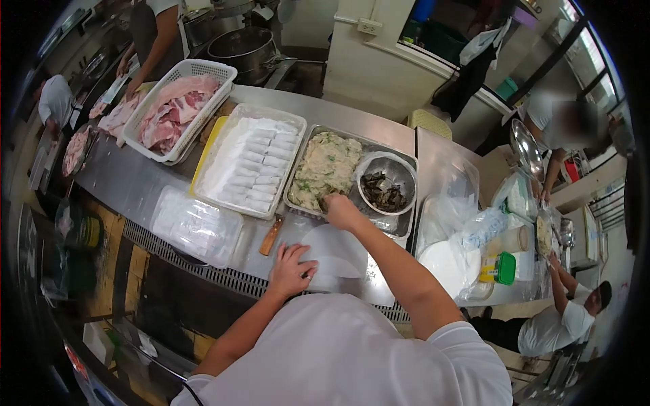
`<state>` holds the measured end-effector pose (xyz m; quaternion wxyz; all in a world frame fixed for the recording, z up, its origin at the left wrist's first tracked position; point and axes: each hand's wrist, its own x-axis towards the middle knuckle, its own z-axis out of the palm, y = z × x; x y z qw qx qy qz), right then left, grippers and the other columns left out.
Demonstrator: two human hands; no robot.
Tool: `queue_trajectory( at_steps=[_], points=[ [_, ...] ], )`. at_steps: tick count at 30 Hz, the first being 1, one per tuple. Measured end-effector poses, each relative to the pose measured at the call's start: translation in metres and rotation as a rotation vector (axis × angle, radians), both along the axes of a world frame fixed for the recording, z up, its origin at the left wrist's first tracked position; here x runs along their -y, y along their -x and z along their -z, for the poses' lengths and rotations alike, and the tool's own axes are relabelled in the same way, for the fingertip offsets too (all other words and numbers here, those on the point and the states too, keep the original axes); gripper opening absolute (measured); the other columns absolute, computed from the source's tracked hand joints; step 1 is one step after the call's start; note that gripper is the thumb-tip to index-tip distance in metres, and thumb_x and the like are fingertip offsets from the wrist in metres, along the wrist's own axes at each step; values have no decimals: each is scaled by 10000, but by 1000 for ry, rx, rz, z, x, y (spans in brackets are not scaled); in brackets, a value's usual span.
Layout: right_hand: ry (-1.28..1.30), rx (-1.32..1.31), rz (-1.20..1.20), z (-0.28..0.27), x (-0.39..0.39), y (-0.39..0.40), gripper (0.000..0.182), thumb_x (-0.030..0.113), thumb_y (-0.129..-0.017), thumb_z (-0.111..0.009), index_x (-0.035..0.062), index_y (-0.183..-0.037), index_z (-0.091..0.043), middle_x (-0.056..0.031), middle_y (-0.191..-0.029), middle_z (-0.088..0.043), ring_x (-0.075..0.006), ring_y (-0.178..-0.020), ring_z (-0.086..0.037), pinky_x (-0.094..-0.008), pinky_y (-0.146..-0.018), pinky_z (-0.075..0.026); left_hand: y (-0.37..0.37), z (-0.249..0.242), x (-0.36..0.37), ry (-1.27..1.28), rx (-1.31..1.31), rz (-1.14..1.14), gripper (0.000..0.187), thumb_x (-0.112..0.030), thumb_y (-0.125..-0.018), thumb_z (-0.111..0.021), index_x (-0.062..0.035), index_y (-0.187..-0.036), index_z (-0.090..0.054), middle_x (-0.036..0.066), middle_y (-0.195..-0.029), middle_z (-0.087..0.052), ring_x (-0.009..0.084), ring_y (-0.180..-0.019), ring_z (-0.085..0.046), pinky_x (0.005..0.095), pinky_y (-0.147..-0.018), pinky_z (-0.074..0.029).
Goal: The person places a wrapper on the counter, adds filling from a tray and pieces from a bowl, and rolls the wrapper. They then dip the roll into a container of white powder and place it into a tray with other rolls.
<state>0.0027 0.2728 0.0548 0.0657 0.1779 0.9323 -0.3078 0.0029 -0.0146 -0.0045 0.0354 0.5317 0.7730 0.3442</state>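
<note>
My right hand (342, 211) reaches to the near edge of a metal tray of pale filling flecked with green (328, 159). Its fingers are closed at the filling, and I cannot make out what is in them. My left hand (292, 272) rests with fingers apart beside round, translucent wrappers (332, 250) on the steel counter. A wooden-handled tool (271, 235) lies just beyond that hand. In the same tray as the filling sits a metal bowl (410, 177) of dark pieces (382, 193). White rolls (265, 162) lie in rows in a white plastic tray (233, 116) to the left.
A white basket (227, 71) of raw meat (181, 111) stands at the far left. Near it is a clear plastic container (196, 227). Plastic bags (450, 210) and a green-lidded tub (502, 268) lie at the right. Other people work at both sides.
</note>
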Motion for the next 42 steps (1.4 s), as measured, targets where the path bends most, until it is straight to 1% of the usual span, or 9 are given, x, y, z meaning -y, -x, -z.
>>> queue_trajectory(
  at_steps=[7, 10, 13, 16, 19, 25, 31, 37, 42],
  points=[
    [-297, -90, -41, -23, -10, -7, 467, -2, -884, -597, -10, -1316, -773, -319, -1196, -744, -484, -1220, -688, -497, -1072, -537, -1, -3, 0, -27, -3, -14, 196, -263, -864, -852, -204, -1051, -859, 97, -1423, -684, 338, -1391, -583, 645, -1248, -338],
    [28, 9, 58, -9, -7, -5, 447, -4, -888, -603, -30, -1305, -761, -321, -1214, -737, -480, -1213, -688, -486, -1078, -533, 0, -4, -2, -28, 9, -9, 185, -264, -870, -844, -201, -1044, -856, 88, -1422, -679, 324, -1398, -573, 642, -1253, -337],
    [21, -232, 183, -3, -1, -10, 455, -20, -858, -623, -51, -1288, -768, -310, -1218, -750, -484, -1165, -711, -506, -1068, -549, 0, -6, -3, -35, 2, -13, 178, -260, -870, -845, -199, -1037, -854, 85, -1418, -681, 321, -1394, -575, 635, -1247, -345],
    [6, -386, 90, 11, -2, -2, 439, -5, -887, -603, -38, -1290, -772, -303, -1216, -755, -480, -1165, -712, -505, -1071, -548, -1, -6, 0, -49, 3, -12, 173, -251, -865, -851, -194, -1028, -852, 84, -1411, -684, 323, -1388, -580, 630, -1241, -353],
    [-137, -18, -205, 1, -8, -4, 405, 43, -920, -612, -22, -1283, -780, -294, -1208, -759, -479, -1158, -714, -514, -1058, -552, 0, -8, -2, -52, 5, -9, 177, -240, -853, -865, -189, -1023, -853, 87, -1403, -688, 334, -1380, -586, 623, -1231, -366],
    [-140, -42, 25, -12, -14, -5, 272, 139, -980, -647, -3, -1128, -826, -296, -1125, -771, -462, -1112, -733, -516, -1024, -565, -1, -5, 0, -66, -2, -17, 169, -243, -855, -862, -187, -1013, -851, 83, -1396, -691, 332, -1380, -585, 617, -1236, -361],
    [175, 176, 137, -27, -1, 12, 304, 214, -1013, -650, -37, -1079, -809, -307, -1040, -778, -466, -1025, -756, -516, -955, -592, 0, -3, 0, -67, -3, -7, 166, -243, -857, -861, -190, -1014, -848, 77, -1384, -695, 337, -1375, -590, 617, -1231, -365],
    [-3, 109, -59, -8, -6, 17, 297, 239, -997, -662, 2, -1062, -829, -270, -976, -790, -411, -932, -788, -489, -898, -612, 0, -2, 0, -84, -6, -7, 143, -245, -866, -851, -188, -996, -845, 73, -1374, -695, 331, -1369, -592, 621, -1236, -360],
    [89, 112, -63, -7, -16, 19, 293, 243, -979, -673, -4, -1037, -820, -259, -955, -781, -402, -908, -775, -472, -861, -604, 0, -2, 0, -74, 6, -9, 138, -251, -873, -839, -182, -992, -844, 62, -1372, -689, 316, -1374, -585, 632, -1247, -352]
  ],
)
